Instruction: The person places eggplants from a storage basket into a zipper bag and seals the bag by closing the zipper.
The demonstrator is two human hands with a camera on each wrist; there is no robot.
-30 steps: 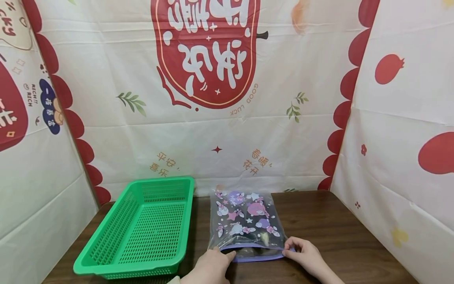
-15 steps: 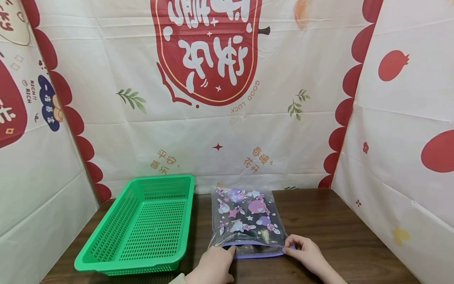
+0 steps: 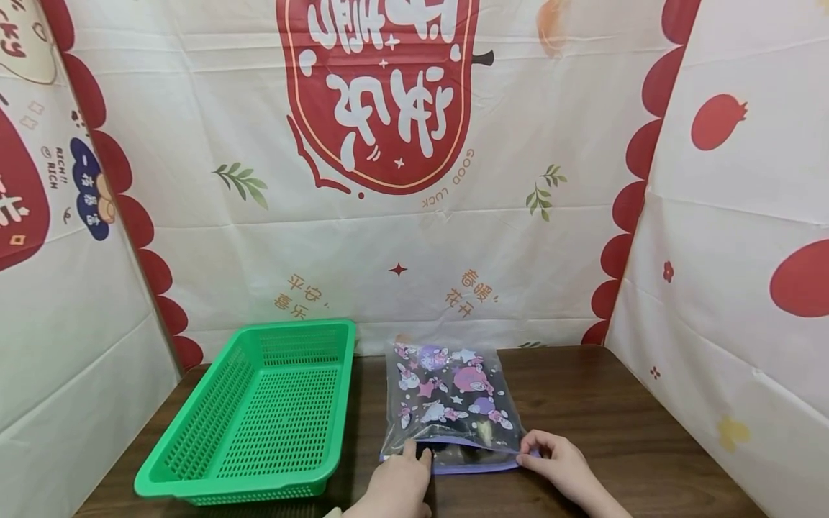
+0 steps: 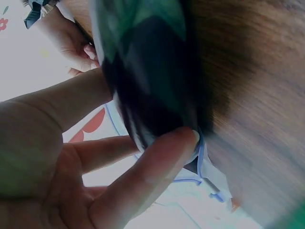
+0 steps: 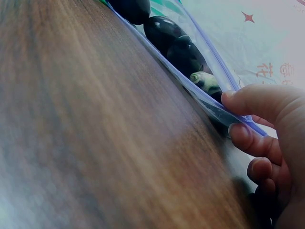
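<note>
A clear zip bag (image 3: 447, 388) with purple zip edges and a rabbit print lies on the table. Dark glossy rounded things (image 5: 167, 36) show inside its parted mouth, one with a pale green end (image 5: 205, 80); their kind is unclear. At the left of the mouth, my left hand (image 3: 398, 482) has its fingers extended. In the left wrist view, a fingertip touches the end of a dark, blurred long thing (image 4: 152, 81). My right hand (image 3: 560, 464) pinches the bag's right corner by the purple zip (image 5: 255, 126) between thumb and forefinger.
A green plastic basket (image 3: 278, 424) with slotted walls stands left of the bag. The brown wooden table (image 3: 583, 388) extends to the right. Printed white cloth (image 3: 401, 244) hangs along the back and both sides.
My left fingers have shifted from the bag's left corner to its mouth, slightly right, and the corner now shows. My right hand keeps its pinch on the right corner.
</note>
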